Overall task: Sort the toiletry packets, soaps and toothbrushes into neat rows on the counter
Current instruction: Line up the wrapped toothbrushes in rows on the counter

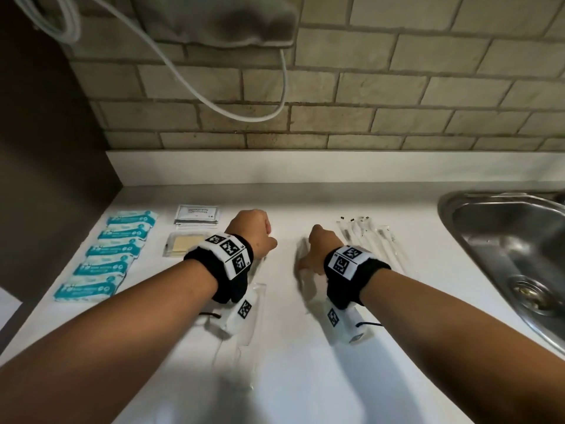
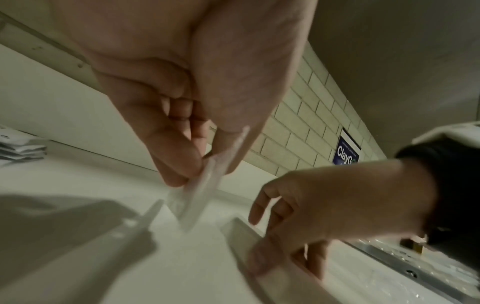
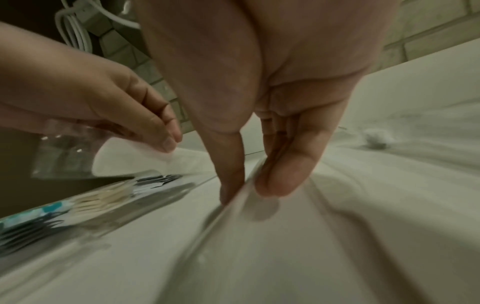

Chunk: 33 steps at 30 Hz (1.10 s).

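Left hand (image 2: 182,115) pinches a clear toothbrush wrapper (image 2: 200,193) between thumb and fingertips, lifted off the white counter (image 1: 305,377), its lower end tilted down toward the surface. Right hand (image 3: 262,127) is clamped, thumb against fingers, on a second wrapped toothbrush (image 2: 242,234) lying along the counter just right of the first.

Other items laid out — six teal-and-white packets (image 1: 105,255) in a diagonal row at far left; their print is too small to read. Beside them, a stack of white sachets (image 1: 198,215), top label partly legible, ending "WITH CONDITIONER". In front of it, a pale soap (image 1: 183,243) in clear wrap. More wrapped toothbrushes (image 1: 371,240) lie side by side right of the hands, near the steel sink (image 1: 477,228).

Wall: brick-pattern tile; a blue sign (image 2: 346,152) reads "ClayG" — the rest is hidden behind the right wrist.
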Tool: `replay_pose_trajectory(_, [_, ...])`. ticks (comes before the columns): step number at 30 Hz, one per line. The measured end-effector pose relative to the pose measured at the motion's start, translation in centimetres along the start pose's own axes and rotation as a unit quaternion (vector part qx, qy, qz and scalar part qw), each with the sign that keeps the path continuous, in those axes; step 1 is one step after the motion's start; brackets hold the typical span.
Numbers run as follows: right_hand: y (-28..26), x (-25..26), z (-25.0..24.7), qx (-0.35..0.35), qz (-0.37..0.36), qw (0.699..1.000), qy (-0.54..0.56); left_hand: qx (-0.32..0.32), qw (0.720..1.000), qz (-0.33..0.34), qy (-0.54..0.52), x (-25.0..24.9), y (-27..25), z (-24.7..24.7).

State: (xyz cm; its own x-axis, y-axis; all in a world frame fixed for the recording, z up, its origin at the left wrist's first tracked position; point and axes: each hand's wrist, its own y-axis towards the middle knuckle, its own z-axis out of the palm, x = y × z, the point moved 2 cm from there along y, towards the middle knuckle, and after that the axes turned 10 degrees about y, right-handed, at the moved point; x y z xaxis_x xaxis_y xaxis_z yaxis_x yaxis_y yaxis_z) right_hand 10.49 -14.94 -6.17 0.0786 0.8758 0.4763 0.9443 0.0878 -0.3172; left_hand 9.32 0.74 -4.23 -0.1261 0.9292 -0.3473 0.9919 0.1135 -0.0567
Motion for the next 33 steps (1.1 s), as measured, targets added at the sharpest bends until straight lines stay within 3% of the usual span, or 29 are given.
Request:
replay_pose_trajectory(6, [1.7, 0.3, -1.9, -0.006, -0.017, 1.0, -0.006, 0.041, 0.998, 0.023, 0.034, -1.5, 0.3, 1.8])
replay_pose_trajectory(10, [1.1, -0.8, -3.8, 0.023, -0.098, 0.987, -0.128, 0.082, 0.995, 0.049, 0.034, -2.2, 0.3, 2.7])
replay_pose_trajectory(12, [0.4, -1.9, -3.8, 0.069, -0.106, 0.977, -0.173, 0.088, 0.992, 0.072, 0.05, -2.1, 0.0, 2.6])
replay_pose_trajectory(15, [-0.5, -3.1, -2.7, 0.13, -0.097, 0.964, -0.209, 0.114, 0.976, 0.113, 0.148, -2.1, -0.7, 2.7])
replay_pose_trajectory(18, [-0.3, -3.1, -1.8, 0.115, -0.114, 0.966, -0.202, 0.144, 0.96, 0.112, 0.212, -2.0, -1.1, 3.3])
replay_pose_trajectory(22, [0.4, -2.5, -2.0, 0.093, -0.104, 0.977, -0.162, 0.145, 0.961, 0.113, 0.205, -2.2, -1.2, 3.7])
replay_pose_trajectory(27, [0.9, -2.2, -1.9, 0.078, -0.123, 0.969, -0.198, 0.152, 0.966, 0.113, 0.176, -1.9, -1.8, 3.1])
replay_pose_trajectory(33, [-3.1, 0.8, -1.1, 0.086, -0.225, 0.957, -0.16, 0.121, 0.985, 0.083, 0.088, 0.4, -3.9, 0.0])
